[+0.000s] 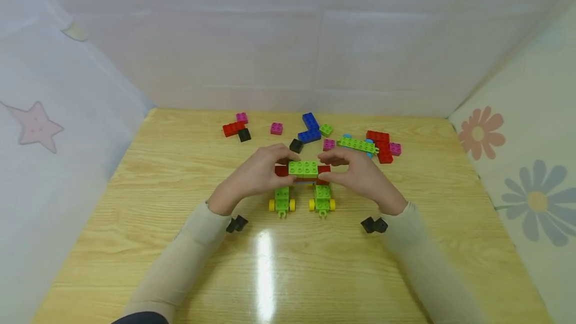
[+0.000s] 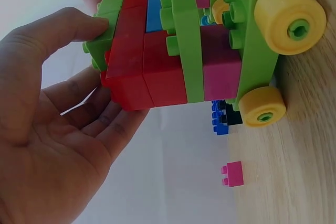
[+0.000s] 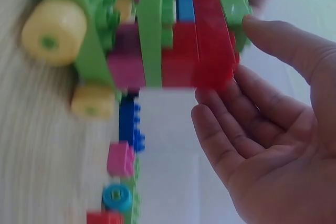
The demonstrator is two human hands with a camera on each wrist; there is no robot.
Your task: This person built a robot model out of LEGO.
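A built brick vehicle [image 2: 128, 56] stands on the table, with red, blue, green and magenta layers above two green wheeled bases with yellow wheels [image 2: 290, 18]. Light green bricks [image 1: 303, 168] sit on its red top. My left hand [image 1: 258, 171] pinches their left end, thumb in front and fingers behind. At the right end, my right hand [image 1: 357, 171] is spread around the top corner. Its thumb touches the green brick [image 3: 233, 6] at the edge, while the lower fingers are extended and apart from the bricks. The index fingertip's contact is hidden.
Behind the vehicle lie blue bricks [image 1: 309, 129], magenta bricks [image 1: 276, 128], red bricks [image 1: 234, 129] and black bricks [image 1: 295, 145]. A green wheeled base [image 1: 357, 144] with blue wheels lies at the back right beside more red bricks [image 1: 384, 152]. Fabric walls surround the wooden table [image 1: 180, 164].
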